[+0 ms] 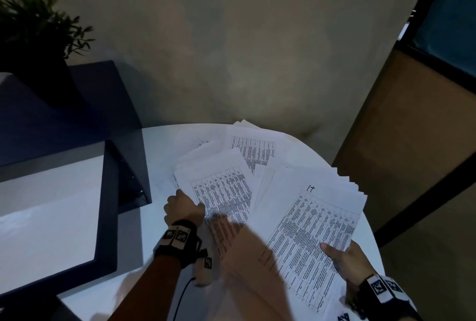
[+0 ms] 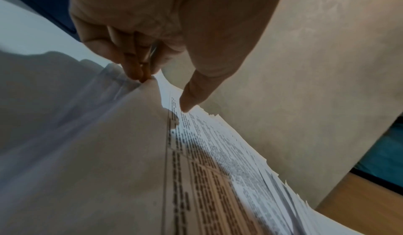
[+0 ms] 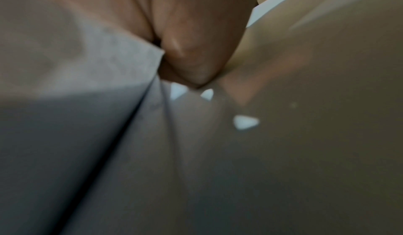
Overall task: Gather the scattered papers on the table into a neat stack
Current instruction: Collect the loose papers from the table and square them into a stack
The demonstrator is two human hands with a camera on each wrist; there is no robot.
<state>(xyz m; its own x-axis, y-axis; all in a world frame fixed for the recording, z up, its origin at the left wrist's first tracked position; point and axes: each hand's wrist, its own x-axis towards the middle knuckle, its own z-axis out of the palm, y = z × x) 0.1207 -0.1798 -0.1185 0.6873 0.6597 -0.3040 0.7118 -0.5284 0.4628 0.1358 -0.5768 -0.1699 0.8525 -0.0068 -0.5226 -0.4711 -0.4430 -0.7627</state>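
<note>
Head view: on the white table (image 1: 159,150), the left hand (image 1: 184,208) is clamping the near edge of the loose printed sheets (image 1: 221,181) — probably to drag them toward the fanned bundle (image 1: 316,228). The right hand (image 1: 345,264) is pinching that bundle's corner, thumb on top.

Left wrist view: the fingertips (image 2: 136,73) are bunching together on a sheet's edge, another digit pressing the print.

Right wrist view: blurred — a fingertip (image 3: 191,63) is pressing against paper.

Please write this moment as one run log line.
left hand: pinches printed sheets | right hand: holds fanned bundle | far sheets: loose on table | stack: not yet neat
</note>
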